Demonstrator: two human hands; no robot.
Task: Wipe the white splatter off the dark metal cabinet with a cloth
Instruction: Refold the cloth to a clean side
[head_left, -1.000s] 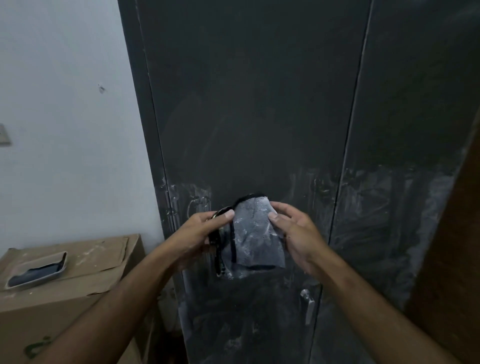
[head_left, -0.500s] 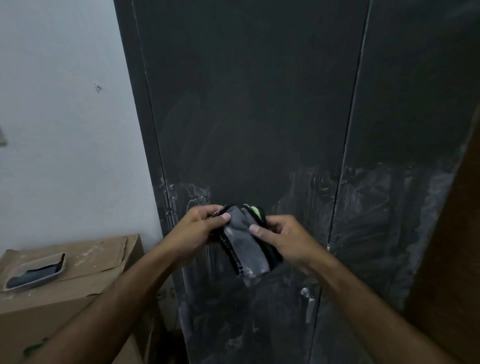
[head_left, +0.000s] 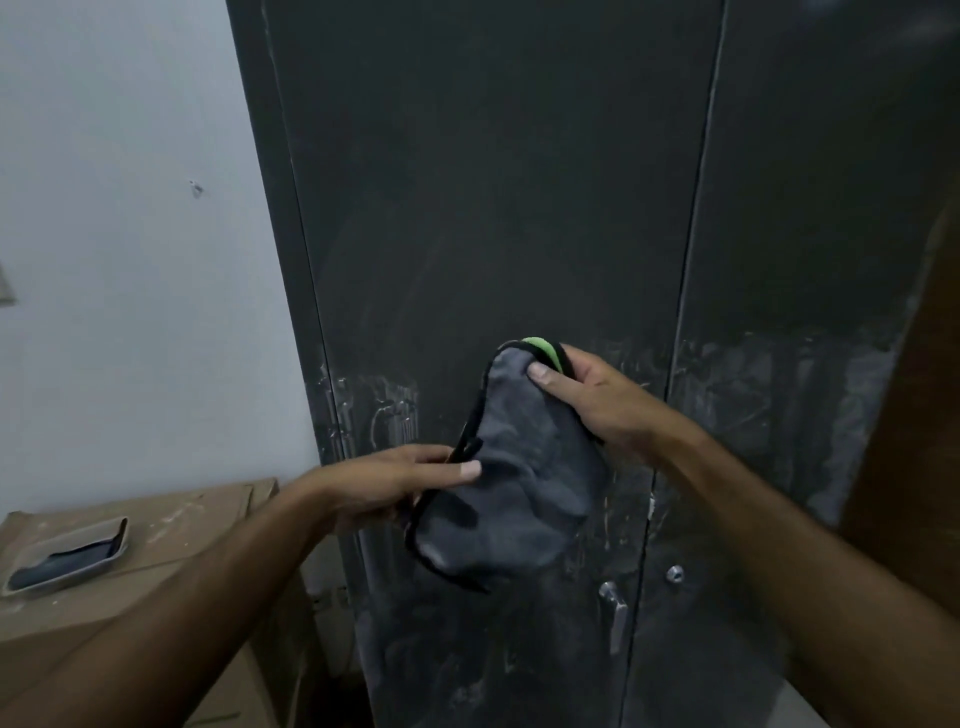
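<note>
Grey cloth (head_left: 519, 483) held up in both hands before the dark cabinet (head_left: 493, 208).

The right hand (head_left: 597, 400) pinches its top edge at 1 o'clock, thumb over fingers; the left hand (head_left: 395, 483) pinches the black-trimmed side at 9 o'clock. White splatter (head_left: 753, 405) streaks the doors behind, above the handle (head_left: 613, 613). At 8 o'clock a shallow tray (head_left: 67, 558) holding something dark sits on a cardboard box (head_left: 171, 525).

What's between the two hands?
In the head view, the grey cloth stretches between them: the left hand pinches its lower left edge, and the right hand grips its top, in front of the cabinet.
</note>
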